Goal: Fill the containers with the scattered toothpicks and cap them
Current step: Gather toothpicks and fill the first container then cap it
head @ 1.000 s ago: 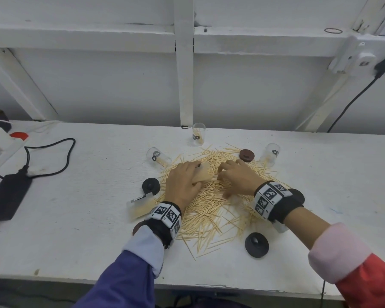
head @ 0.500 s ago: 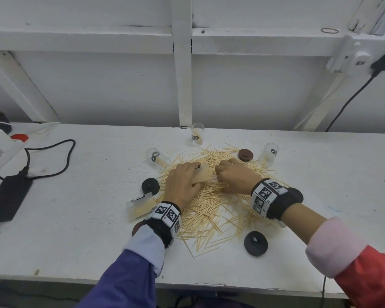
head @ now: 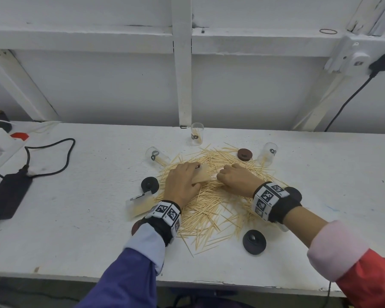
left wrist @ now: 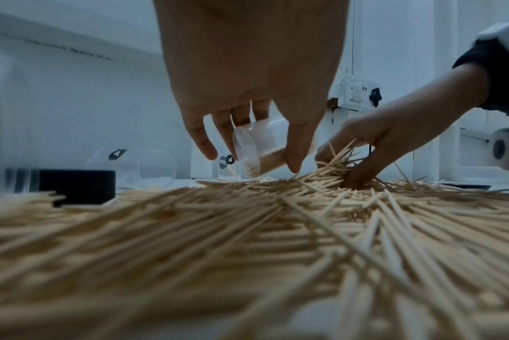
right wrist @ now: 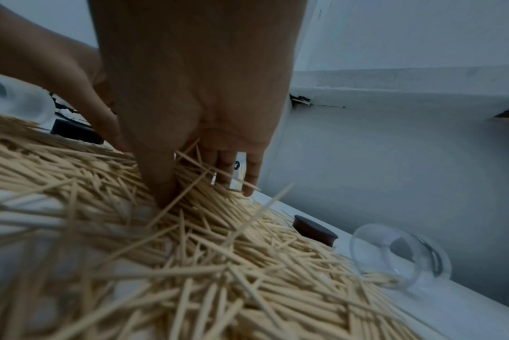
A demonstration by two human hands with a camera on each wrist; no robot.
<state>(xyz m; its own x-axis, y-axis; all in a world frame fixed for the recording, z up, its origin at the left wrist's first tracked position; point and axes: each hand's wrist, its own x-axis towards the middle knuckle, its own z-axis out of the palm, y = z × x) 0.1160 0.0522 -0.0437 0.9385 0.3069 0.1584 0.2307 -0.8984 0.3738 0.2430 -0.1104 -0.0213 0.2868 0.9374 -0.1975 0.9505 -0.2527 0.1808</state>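
A wide heap of toothpicks (head: 211, 203) covers the middle of the white table (head: 76, 218). My left hand (head: 182, 185) grips a clear container (head: 201, 179) lying tilted on the heap and partly filled with toothpicks; the same container (left wrist: 257, 151) shows between thumb and fingers in the left wrist view. My right hand (head: 236, 181) digs into the heap just right of the container's mouth, thumb and fingers pinching a bunch of toothpicks (right wrist: 195, 181). A filled container (head: 139, 204) lies at the heap's left edge.
A clear container (head: 197, 133) stands upright at the back. Two more lie tipped: one back left (head: 157, 157), one back right (head: 267, 154). Black caps (head: 150, 185) (head: 253, 241) and a brown cap (head: 245, 154) lie around the heap. A power brick with cable (head: 7, 196) sits far left.
My right hand has slid a little right and down into the heap, away from the container's mouth. The left hand holds the container in the same place.
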